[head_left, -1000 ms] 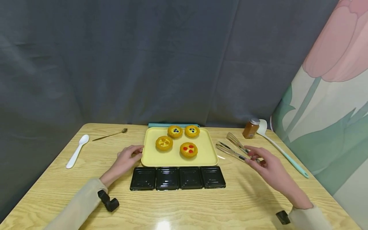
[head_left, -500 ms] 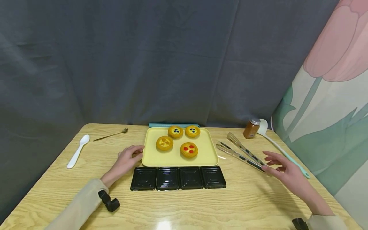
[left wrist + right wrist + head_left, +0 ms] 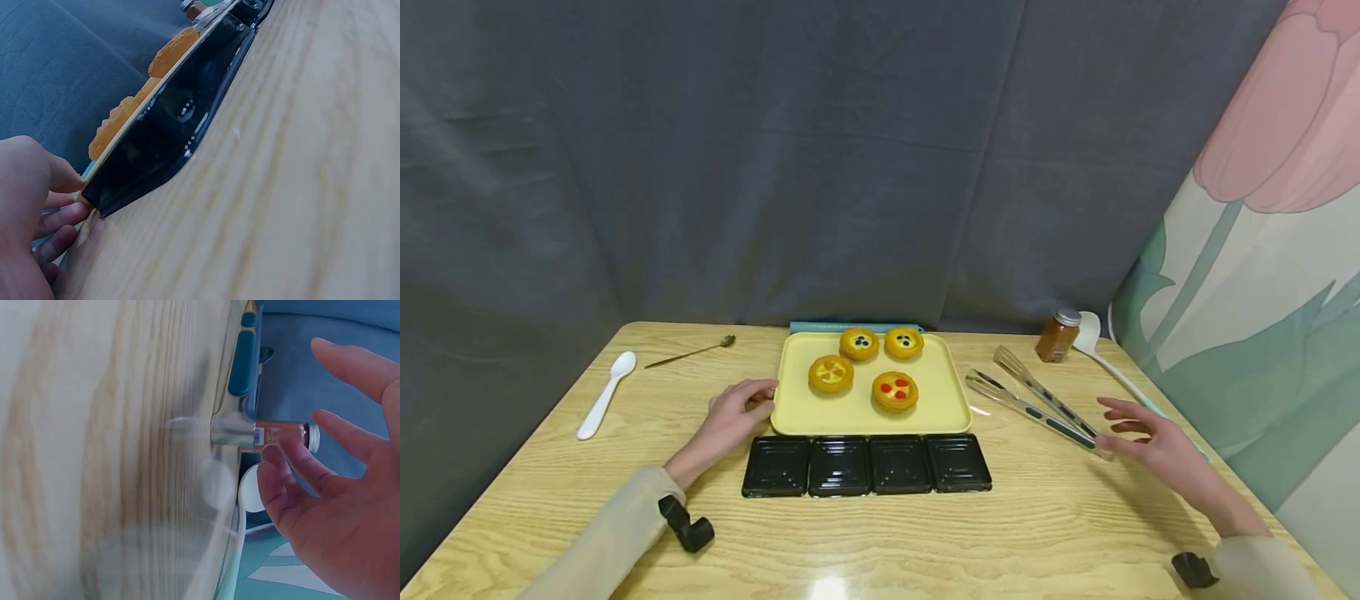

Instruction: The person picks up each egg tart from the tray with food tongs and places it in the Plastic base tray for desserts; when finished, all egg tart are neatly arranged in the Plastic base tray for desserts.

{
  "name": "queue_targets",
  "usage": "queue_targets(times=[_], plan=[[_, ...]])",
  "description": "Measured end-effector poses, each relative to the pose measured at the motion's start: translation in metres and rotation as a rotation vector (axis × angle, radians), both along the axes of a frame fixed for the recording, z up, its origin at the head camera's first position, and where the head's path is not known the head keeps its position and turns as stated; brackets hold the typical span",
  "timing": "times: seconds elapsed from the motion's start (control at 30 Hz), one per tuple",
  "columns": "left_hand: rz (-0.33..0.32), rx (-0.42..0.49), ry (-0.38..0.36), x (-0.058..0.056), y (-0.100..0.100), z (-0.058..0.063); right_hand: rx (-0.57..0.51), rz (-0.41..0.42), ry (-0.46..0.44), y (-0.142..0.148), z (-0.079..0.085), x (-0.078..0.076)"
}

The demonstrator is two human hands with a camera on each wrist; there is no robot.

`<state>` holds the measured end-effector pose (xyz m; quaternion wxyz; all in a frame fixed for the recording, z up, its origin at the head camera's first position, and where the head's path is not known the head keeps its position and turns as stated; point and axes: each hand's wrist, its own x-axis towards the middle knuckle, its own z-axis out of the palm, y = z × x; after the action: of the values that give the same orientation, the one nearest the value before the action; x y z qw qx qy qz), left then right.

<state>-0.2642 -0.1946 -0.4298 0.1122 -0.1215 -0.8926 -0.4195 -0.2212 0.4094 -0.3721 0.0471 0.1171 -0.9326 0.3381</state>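
On the wooden table is a yellow tray (image 3: 796,413) with several tarts, among them one with red toppings (image 3: 895,392) and one with orange pieces (image 3: 831,374). My left hand (image 3: 733,415) grips the tray's left edge, and the left wrist view has thumb and fingers at its corner. A black tray of square compartments (image 3: 838,467) lies right in front of it. Metal tongs (image 3: 1063,428) rest on the table to the right, arms apart. Over their handle end hovers my right hand (image 3: 1157,450), fingers spread and holding nothing; its thumb overlaps the handle end in the head view.
Back right stand a brown jar (image 3: 1057,336) with a silver lid and a long turquoise-handled utensil (image 3: 1112,369). Leftward lie a white spoon (image 3: 599,405) and a thin gold stirrer (image 3: 688,356). A teal bar (image 3: 854,327) is behind the tray, before a dark curtain (image 3: 790,167).
The right hand has drawn right and nearer, away from the middle of the tongs' handles to their end. Tongs, trays and left hand have stayed in place.
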Motion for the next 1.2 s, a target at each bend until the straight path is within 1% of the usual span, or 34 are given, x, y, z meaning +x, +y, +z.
queue_targets(times=[0.2,0.43,0.67,0.73,0.8,1.0,1.2], plan=[[0.006,0.002,0.006,-0.001,0.0,0.0,-0.026,0.036,-0.071,0.001,-0.003,-0.013],[0.009,-0.001,0.013,-0.001,0.0,-0.001,-0.001,0.068,-0.108,-0.007,-0.001,-0.027],[0.013,-0.004,0.007,-0.001,-0.001,-0.001,-0.011,0.102,-0.184,-0.016,-0.001,-0.039],[0.012,-0.001,0.007,-0.002,-0.001,-0.002,0.002,0.114,-0.193,-0.019,-0.003,-0.042],[0.009,-0.002,0.01,-0.002,-0.001,-0.002,0.022,0.123,-0.19,-0.023,-0.004,-0.045],[0.008,0.003,0.011,-0.002,0.0,-0.003,0.073,0.102,-0.174,-0.034,-0.009,-0.054],[0.008,0.001,0.017,-0.002,0.0,-0.003,0.127,0.079,-0.106,-0.04,-0.014,-0.06]])
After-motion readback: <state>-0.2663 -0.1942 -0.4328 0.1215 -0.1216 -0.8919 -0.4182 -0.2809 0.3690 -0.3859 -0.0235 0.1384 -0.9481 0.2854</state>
